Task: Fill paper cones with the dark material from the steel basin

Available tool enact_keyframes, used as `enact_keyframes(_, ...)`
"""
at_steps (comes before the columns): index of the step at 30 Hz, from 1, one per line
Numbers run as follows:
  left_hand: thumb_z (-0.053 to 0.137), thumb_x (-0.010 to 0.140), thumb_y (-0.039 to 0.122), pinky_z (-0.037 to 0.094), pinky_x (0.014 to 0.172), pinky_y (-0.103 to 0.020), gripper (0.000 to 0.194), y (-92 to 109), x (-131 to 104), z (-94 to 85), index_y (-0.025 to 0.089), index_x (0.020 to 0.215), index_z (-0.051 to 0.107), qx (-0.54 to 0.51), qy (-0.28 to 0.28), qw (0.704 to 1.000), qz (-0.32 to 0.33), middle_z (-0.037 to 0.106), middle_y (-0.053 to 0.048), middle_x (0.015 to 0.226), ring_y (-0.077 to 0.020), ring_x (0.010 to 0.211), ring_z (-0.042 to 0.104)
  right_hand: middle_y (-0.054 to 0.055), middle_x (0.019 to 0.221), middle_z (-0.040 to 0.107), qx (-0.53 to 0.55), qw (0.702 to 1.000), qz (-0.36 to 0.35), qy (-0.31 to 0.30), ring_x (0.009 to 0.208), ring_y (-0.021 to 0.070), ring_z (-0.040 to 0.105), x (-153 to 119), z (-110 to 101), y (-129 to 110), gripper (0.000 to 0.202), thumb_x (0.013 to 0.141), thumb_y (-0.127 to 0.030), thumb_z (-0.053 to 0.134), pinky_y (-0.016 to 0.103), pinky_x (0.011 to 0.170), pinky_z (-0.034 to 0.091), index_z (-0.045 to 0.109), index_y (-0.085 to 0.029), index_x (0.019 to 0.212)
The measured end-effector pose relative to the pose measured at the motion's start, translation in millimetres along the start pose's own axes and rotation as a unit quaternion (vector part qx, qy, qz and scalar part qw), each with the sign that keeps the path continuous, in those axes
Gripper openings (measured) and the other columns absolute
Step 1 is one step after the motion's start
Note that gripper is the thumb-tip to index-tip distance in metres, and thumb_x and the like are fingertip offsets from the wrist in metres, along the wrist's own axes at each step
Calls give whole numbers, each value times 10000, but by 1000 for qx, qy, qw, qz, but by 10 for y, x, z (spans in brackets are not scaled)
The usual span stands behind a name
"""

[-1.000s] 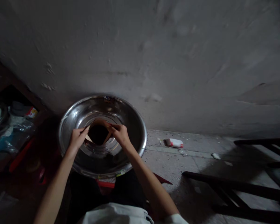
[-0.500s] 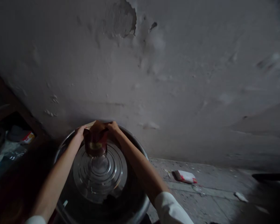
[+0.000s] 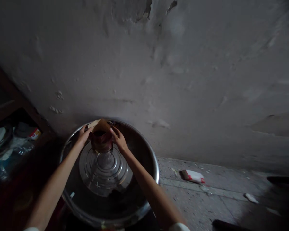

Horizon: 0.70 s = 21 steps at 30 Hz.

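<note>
A dark red carton [image 3: 102,141] with raised brown flaps is held over the far part of a wide metal basin [image 3: 156,170]. Its top is open and faces partly towards me; the inside looks dark, and I cannot make out any contents. My left hand [image 3: 83,134] grips its left side near a pale flap. On the right, my right hand [image 3: 118,138] closes on the upper edge of the carton. Below it, a round ridged metal disc [image 3: 104,179], like a pot lid, lies inside the basin. Dark bits sit at the disc's near edge.
A peeling grey wall [image 3: 144,80] rises just behind the basin. At left, a wooden shelf [image 3: 12,93] holds plastic bags and packages. A white and red packet [image 3: 193,176] and scraps lie on the floor to the right.
The carton has tipped so that its dark opening now shows. Both hands have shifted their hold along its sides. The whole view has moved slightly.
</note>
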State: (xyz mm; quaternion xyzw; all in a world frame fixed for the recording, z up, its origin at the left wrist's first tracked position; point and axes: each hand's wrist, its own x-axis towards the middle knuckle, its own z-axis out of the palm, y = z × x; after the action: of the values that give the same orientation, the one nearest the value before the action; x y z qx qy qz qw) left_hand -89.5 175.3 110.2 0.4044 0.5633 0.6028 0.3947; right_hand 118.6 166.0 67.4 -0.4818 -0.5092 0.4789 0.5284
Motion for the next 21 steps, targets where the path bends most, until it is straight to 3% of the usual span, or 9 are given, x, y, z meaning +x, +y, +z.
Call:
enact_keyframes(3, 720, 695, 83, 470, 635, -226, 114, 41, -275, -120, 164, 768, 688, 48, 10, 999, -19, 670, 7, 678, -134, 626, 614, 92, 1153, 744, -63, 997, 0, -34, 1016, 200, 711, -329, 43, -35, 522, 840, -549, 659, 291, 840, 570, 690, -173, 1201)
enact_keyframes(6, 720, 702, 141, 453, 510, -234, 99, 8, -686, -341, 186, 738, 640, 58, -25, 996, -66, 609, 30, 552, -131, 460, 564, 75, 980, 786, -163, 985, -12, -55, 914, 223, 734, -709, 48, -127, 345, 851, -451, 685, 296, 820, 561, 769, -176, 1042)
enact_keyframes(9, 704, 683, 193, 453, 436, -247, 129, -37, -1188, -628, 208, 702, 577, 47, -8, 995, -90, 586, 33, 512, -151, 402, 557, 86, 981, 796, -209, 976, 0, -63, 970, 287, 747, -1156, 30, -216, 213, 846, -357, 707, 323, 830, 563, 808, -202, 951)
enact_keyframes(13, 694, 650, 278, 426, 379, -247, 142, -85, -1762, -1041, 213, 698, 577, 57, 33, 994, -92, 545, 42, 459, -156, 369, 525, 47, 990, 796, -150, 983, 8, -107, 1091, 307, 720, -1807, 73, -255, 212, 910, -342, 625, 361, 868, 590, 815, -256, 953)
enact_keyframes(16, 691, 655, 321, 402, 379, -234, 157, -156, -2040, -1340, 213, 708, 590, 87, 61, 990, -97, 502, 60, 426, -141, 356, 487, 38, 1041, 784, -123, 981, -11, -148, 1155, 289, 689, -2233, 178, -194, 231, 933, -296, 588, 388, 937, 586, 803, -258, 1010)
enact_keyframes(19, 647, 679, 323, 338, 374, -222, 118, -212, -2229, -1594, 215, 713, 612, 150, 69, 980, -106, 446, 69, 413, -129, 349, 424, 39, 1090, 773, -171, 967, -30, -184, 1203, 282, 661, -2523, 304, -79, 239, 919, -227, 605, 400, 967, 581, 788, -275, 1065)
enact_keyframes(21, 625, 692, 284, 369, 432, -225, 77, -167, -2344, -1672, 210, 708, 642, 227, 86, 967, -75, 513, 38, 489, -140, 434, 479, 48, 1104, 772, -203, 959, -48, -189, 1219, 281, 652, -2630, 373, -19, 243, 910, -204, 624, 398, 987, 574, 782, -268, 1084)
